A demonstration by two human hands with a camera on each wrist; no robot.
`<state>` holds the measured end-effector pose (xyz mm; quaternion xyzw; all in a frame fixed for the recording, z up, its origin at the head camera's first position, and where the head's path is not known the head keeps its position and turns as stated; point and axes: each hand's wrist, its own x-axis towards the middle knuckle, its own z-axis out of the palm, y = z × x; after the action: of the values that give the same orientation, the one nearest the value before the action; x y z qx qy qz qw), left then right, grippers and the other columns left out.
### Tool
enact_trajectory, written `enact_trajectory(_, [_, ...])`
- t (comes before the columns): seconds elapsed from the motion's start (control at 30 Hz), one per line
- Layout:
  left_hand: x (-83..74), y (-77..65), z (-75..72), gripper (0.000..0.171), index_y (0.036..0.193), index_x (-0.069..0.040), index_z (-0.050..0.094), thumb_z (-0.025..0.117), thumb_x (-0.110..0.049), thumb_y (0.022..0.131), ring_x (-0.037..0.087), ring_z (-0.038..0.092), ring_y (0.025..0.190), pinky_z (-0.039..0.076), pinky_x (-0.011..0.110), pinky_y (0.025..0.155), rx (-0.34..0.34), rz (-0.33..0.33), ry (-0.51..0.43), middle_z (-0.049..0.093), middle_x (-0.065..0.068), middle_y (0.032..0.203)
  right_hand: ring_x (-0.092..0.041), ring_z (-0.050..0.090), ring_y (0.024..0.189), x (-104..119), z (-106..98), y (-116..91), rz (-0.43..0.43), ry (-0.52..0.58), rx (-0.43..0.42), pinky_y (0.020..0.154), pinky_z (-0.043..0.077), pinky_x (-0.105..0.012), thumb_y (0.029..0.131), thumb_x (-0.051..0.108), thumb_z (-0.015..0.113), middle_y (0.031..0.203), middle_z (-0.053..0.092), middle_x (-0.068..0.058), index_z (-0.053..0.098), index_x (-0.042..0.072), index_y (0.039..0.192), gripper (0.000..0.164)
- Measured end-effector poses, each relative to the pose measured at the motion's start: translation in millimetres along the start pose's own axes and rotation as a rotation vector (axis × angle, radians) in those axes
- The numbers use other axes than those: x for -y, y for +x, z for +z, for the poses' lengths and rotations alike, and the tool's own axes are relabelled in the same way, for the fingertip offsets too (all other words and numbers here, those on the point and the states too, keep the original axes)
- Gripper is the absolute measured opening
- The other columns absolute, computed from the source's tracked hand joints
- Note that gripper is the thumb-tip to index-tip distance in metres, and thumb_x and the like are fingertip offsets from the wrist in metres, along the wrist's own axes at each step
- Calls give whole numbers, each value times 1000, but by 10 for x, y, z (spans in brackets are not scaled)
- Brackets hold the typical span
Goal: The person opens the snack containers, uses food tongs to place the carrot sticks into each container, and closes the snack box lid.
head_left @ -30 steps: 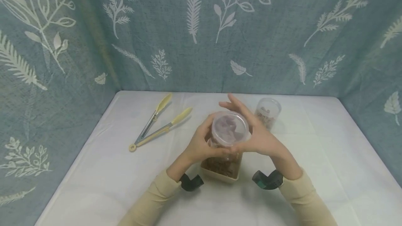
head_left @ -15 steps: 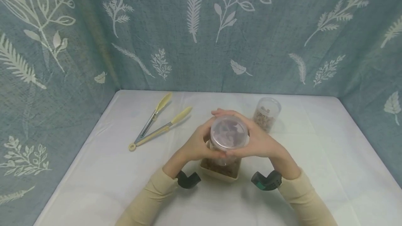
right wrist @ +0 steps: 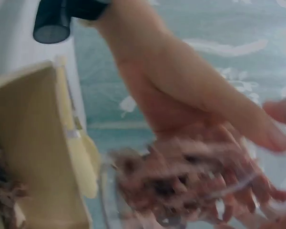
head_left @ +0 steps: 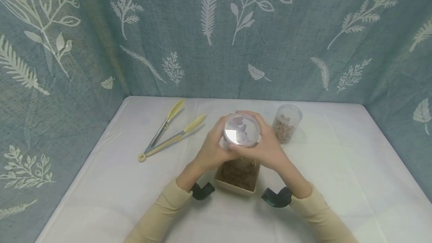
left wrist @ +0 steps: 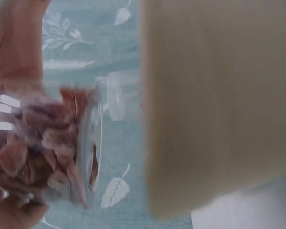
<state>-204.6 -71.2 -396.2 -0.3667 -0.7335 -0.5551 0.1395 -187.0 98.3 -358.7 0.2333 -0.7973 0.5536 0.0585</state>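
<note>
Both hands hold a clear plastic jar [head_left: 241, 129] above an open beige box [head_left: 233, 188]. The left hand [head_left: 215, 146] wraps its left side and the right hand [head_left: 266, 146] its right, thumbs toward me. A round clear end of the jar faces up in the head view. Through the wall in the left wrist view, the jar [left wrist: 43, 148] shows reddish-brown dried pieces; its other end points toward the box [left wrist: 219, 109]. Blur in the right wrist view softens the pieces. More brown pieces [head_left: 237, 173] lie in the box. Whether the jar's lower end is uncovered, I cannot tell.
A second clear jar [head_left: 286, 123], partly filled with brown pieces, stands behind and right of the hands. Spread tongs [head_left: 168, 138] with yellow tips lie at the left on the white table [head_left: 111, 198]. A patterned blue-green curtain [head_left: 189, 59] borders the table's back and sides.
The jar has risen and shifted slightly away from me, uncovering more of the box. The right hand's fingers, spread earlier, have closed round the jar. Tongs and second jar have not moved.
</note>
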Motion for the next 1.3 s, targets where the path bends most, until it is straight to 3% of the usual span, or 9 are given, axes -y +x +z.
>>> enact_trajectory(0.17, [24, -15, 46, 79, 137, -7, 37, 79, -14, 71, 23, 48, 115, 41, 41, 97, -75, -6, 80, 48, 11, 127, -18, 50, 114, -42, 147, -17, 54, -2, -133, 93, 41, -44, 68, 25, 83, 126, 52, 2, 42, 21, 132, 76])
enact_trajectory(0.27, [32, -21, 57, 79, 138, -8, 35, 79, -18, 73, 23, 49, 112, 44, 42, 92, -107, -18, 110, 47, 11, 125, -19, 47, 117, -57, 200, -27, 62, -15, -154, 94, 40, -47, 71, 28, 81, 129, 49, 0, 36, 19, 136, 80])
enact_trajectory(0.37, [29, -14, 38, 81, 137, -8, 36, 81, -18, 71, 23, 50, 112, 45, 41, 91, -122, -51, 104, 48, 11, 124, -20, 44, 122, -40, 175, -33, 86, -44, -101, 95, 40, -48, 73, 32, 79, 135, 44, -1, 27, 22, 141, 86])
enact_trajectory(0.47, [18, 2, -14, 82, 137, -8, 37, 81, -15, 69, 23, 48, 116, 43, 39, 96, -101, -96, 7, 48, 11, 128, -22, 32, 133, -9, 55, -30, 108, -38, 10, 101, 32, -53, 74, 36, 78, 144, 34, 0, 21, 30, 144, 90])
enact_trajectory(0.53, [5, 13, -50, 80, 137, -8, 38, 81, -19, 71, 22, 47, 118, 41, 37, 99, -70, -125, -87, 48, 10, 130, -22, 21, 139, 5, -55, -25, 107, -11, 86, 105, 23, -57, 74, 39, 76, 148, 28, 1, 18, 35, 145, 92])
enact_trajectory(0.63, [-14, 23, -87, 81, 138, -9, 38, 80, -31, 72, 21, 46, 121, 38, 35, 102, -8, -154, -221, 46, 9, 133, -21, 10, 142, -10, -204, 4, 43, 41, 181, 108, 9, -59, 75, 40, 75, 152, 22, 0, 16, 31, 147, 94])
enact_trajectory(0.8, [-37, 15, -108, 85, 137, -6, 39, 79, -39, 70, 20, 47, 117, 40, 37, 99, 128, -152, -356, 46, 13, 133, -21, 13, 142, -88, -343, 59, -115, 142, 353, 109, 6, -58, 81, 30, 72, 151, 25, -10, 18, 14, 148, 88])
enact_trajectory(1.1, [-58, -15, -124, 91, 134, 1, 39, 80, -43, 67, 20, 50, 115, 40, 40, 99, 452, -126, -434, 49, 22, 125, -31, 19, 139, -189, -430, 95, -382, 241, 670, 111, 19, -42, 80, 53, 64, 149, 22, -22, 20, -6, 143, 97])
enact_trajectory(1.3, [-88, -47, -127, 96, 131, 6, 39, 79, -49, 64, 18, 51, 113, 41, 38, 99, 531, -143, -444, 49, 27, 123, -39, 8, 140, -138, -386, 76, -448, 270, 774, 113, 11, -45, 79, 53, 65, 149, 21, -22, 29, -1, 142, 91])
